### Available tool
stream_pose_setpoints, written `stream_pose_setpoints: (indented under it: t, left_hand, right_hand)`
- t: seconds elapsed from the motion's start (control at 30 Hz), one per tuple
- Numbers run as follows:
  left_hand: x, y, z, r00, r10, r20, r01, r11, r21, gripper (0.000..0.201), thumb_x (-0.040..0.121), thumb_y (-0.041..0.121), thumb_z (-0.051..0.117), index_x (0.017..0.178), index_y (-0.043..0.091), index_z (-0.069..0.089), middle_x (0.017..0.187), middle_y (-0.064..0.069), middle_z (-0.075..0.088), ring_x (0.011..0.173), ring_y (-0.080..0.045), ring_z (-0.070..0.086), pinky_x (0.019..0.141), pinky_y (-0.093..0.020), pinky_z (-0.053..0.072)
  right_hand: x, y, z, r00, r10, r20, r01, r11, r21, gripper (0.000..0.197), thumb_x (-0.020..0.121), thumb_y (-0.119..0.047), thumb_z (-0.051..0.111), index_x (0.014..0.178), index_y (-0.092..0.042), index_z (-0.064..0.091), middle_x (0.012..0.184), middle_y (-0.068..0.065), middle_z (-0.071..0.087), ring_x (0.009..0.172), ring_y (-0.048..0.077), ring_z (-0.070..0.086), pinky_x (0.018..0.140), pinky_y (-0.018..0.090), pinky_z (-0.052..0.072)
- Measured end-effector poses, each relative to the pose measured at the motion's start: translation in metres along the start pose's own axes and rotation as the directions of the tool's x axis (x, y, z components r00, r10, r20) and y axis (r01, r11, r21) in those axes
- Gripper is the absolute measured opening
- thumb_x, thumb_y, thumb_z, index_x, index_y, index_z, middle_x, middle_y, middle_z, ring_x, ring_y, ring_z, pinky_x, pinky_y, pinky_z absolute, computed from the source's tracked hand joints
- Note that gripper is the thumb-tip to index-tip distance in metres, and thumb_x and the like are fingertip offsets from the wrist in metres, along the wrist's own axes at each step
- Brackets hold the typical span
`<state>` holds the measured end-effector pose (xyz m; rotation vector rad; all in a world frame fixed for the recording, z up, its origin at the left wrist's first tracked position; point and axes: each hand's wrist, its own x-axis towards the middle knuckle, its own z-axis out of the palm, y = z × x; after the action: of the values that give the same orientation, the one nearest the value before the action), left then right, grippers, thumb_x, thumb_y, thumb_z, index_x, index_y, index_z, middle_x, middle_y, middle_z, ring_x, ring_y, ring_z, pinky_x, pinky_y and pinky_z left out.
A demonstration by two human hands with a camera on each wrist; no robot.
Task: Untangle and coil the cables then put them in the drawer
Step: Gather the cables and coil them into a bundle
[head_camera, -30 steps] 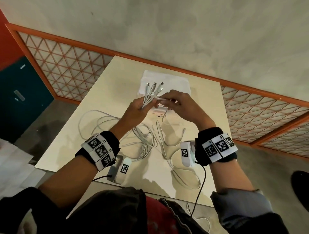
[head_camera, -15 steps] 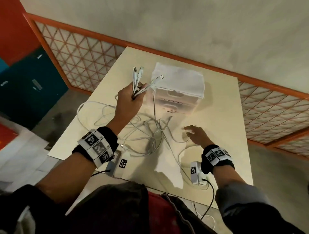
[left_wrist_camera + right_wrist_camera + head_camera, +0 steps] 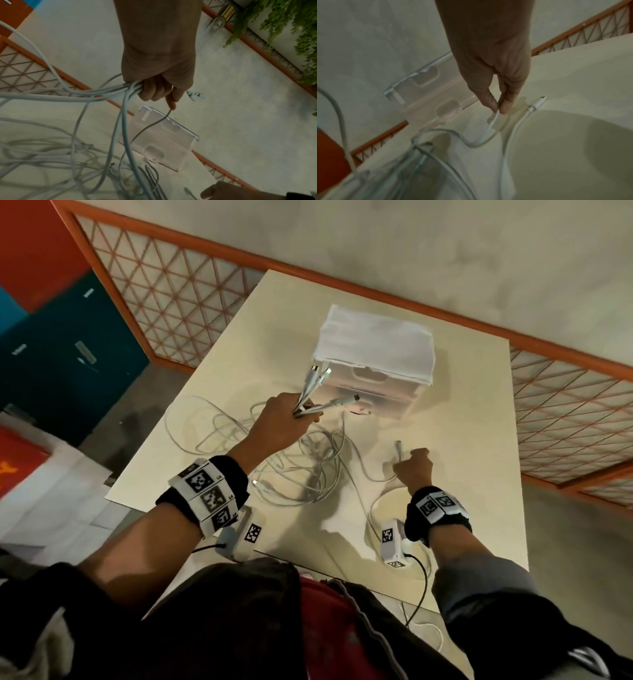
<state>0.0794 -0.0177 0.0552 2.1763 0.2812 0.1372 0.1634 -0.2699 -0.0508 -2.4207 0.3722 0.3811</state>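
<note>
Several white cables lie tangled (image 3: 308, 470) on the cream table (image 3: 462, 422). My left hand (image 3: 305, 414) grips a bunch of cable ends (image 3: 317, 378) raised above the table, plugs pointing toward the drawer unit (image 3: 376, 350). In the left wrist view the fingers (image 3: 154, 93) curl round the cords (image 3: 106, 93). My right hand (image 3: 402, 463) is down on the table to the right of the tangle. In the right wrist view it (image 3: 500, 108) pinches one cable end (image 3: 491, 121) between thumb and finger. Another plug (image 3: 537, 103) lies just beside it.
The translucent plastic drawer unit (image 3: 163, 142) stands at the table's far side, its drawers pushed in. An orange lattice railing (image 3: 191, 289) runs behind and left of the table. A teal cabinet (image 3: 68, 350) stands on the floor at the left.
My right hand left the bunch held by the left hand, dropped to the table on the right and pinched a loose cable end. The left hand keeps its bunch raised.
</note>
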Motion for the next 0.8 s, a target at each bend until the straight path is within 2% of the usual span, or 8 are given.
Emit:
stream_pose_setpoints:
  t: [0.1,0.2,0.3,0.37,0.43,0.5,0.63,0.8]
  left_hand:
    - [0.002,0.001,0.006,0.993,-0.056,0.103,0.052,0.998,0.038,0.020,0.086,0.026,0.065,0.087,0.007,0.071,0.060,0.002,0.057,0.057,-0.009,0.054,0.044,-0.006,0.036]
    - [0.005,0.001,0.008,0.987,-0.108,0.118,0.101,0.993,0.061,0.021,0.089,0.027,0.060,0.081,0.012,0.073,0.057,0.003,0.056,0.049,-0.008,0.053,0.043,-0.011,0.036]
    - [0.008,-0.002,0.007,0.989,-0.132,0.064,0.130,0.991,0.040,0.028,0.093,0.024,0.054,0.076,0.011,0.071,0.054,0.006,0.053,0.043,-0.003,0.052,0.045,-0.013,0.037]
    - [0.008,0.001,0.007,0.990,-0.120,0.077,0.119,0.993,0.022,0.024,0.093,0.024,0.055,0.079,0.009,0.067,0.058,0.002,0.052,0.054,-0.013,0.051,0.046,-0.015,0.035]
    - [0.007,0.007,0.011,0.986,-0.115,0.121,0.122,0.991,-0.051,0.019,0.092,0.029,0.057,0.090,0.010,0.057,0.060,0.001,0.045,0.055,-0.016,0.044,0.045,-0.022,0.032]
    - [0.004,0.015,0.017,0.980,-0.125,0.156,0.150,0.975,-0.163,0.033,0.090,0.037,0.058,0.105,0.010,0.046,0.061,0.003,0.039,0.049,-0.012,0.037,0.041,-0.022,0.030]
    - [-0.005,0.033,0.026,0.973,-0.146,0.177,0.187,0.950,-0.249,0.066,0.088,0.045,0.058,0.135,0.013,0.026,0.074,0.000,0.048,0.058,-0.014,0.044,0.050,-0.033,0.041]
    - [-0.021,0.040,0.025,0.940,-0.017,0.341,0.177,0.878,-0.444,0.023,0.095,0.037,0.049,0.089,0.016,0.054,0.056,0.000,0.033,0.041,-0.007,0.028,0.039,-0.018,0.026]
  right_hand:
    - [0.008,-0.012,-0.010,0.998,-0.064,0.019,0.064,0.997,0.043,0.035,0.082,-0.001,0.054,0.117,0.002,0.055,0.124,0.022,0.058,0.113,0.037,0.058,0.100,0.042,0.045]
    - [0.000,-0.029,-0.035,0.984,-0.180,-0.006,0.177,0.960,0.216,0.011,0.090,-0.008,0.051,0.099,-0.006,0.057,0.092,0.015,0.063,0.084,0.031,0.064,0.086,0.049,0.053]
    - [-0.033,-0.054,-0.072,0.943,-0.325,-0.075,0.322,0.829,0.458,0.017,0.100,-0.011,0.038,0.096,-0.005,0.054,0.075,0.005,0.053,0.056,0.005,0.058,0.055,0.020,0.049]
    - [-0.056,-0.069,-0.093,0.887,-0.460,-0.038,0.420,0.771,0.479,0.023,0.101,-0.011,0.037,0.095,-0.005,0.059,0.071,0.000,0.052,0.053,0.001,0.057,0.050,0.014,0.041]
    - [-0.077,-0.081,-0.104,0.824,-0.561,0.074,0.473,0.754,0.456,0.022,0.100,-0.014,0.043,0.094,-0.007,0.062,0.073,-0.002,0.056,0.058,0.006,0.059,0.053,0.015,0.041]
    - [-0.094,-0.091,-0.103,0.783,-0.599,0.166,0.472,0.747,0.468,0.015,0.098,-0.016,0.049,0.091,-0.009,0.060,0.074,0.000,0.059,0.057,0.007,0.061,0.054,0.016,0.043]
    - [-0.112,-0.102,-0.088,0.774,-0.598,0.207,0.428,0.735,0.525,0.010,0.094,-0.010,0.056,0.094,-0.007,0.047,0.071,0.004,0.061,0.052,0.003,0.064,0.053,0.017,0.044]
    - [-0.120,-0.103,-0.082,0.782,-0.586,0.214,0.395,0.731,0.557,0.017,0.091,-0.010,0.060,0.081,-0.013,0.047,0.073,0.006,0.065,0.059,0.008,0.069,0.057,0.018,0.049]
